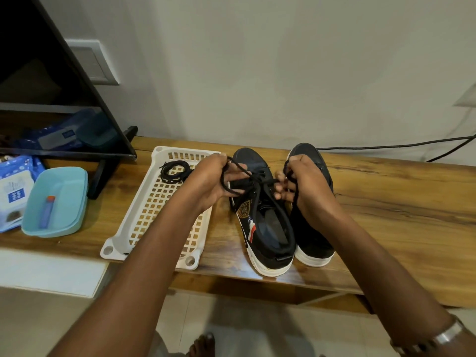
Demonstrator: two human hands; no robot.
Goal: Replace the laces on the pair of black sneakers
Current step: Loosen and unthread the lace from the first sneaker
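Black lace [233, 182] gripped in both hands over the nearer of two sneakers on a wooden bench.

Left hand [211, 180] holds one run of the lace looped round its curled fingers; right hand [302, 185] pinches the other run, both strands meeting at the eyelets of the left sneaker [262, 215]. Right sneaker [313, 238] stands touching it, partly hidden behind the right hand. White perforated tray [134, 228] lies just left of the shoes, a coiled black spare lace [173, 172] in its far end. Wooden bench [386, 207] stands against a pale wall [257, 73]; a teal tub [55, 202] and a dark screen [51, 73] occupy its left end. Tiled floor lies below.
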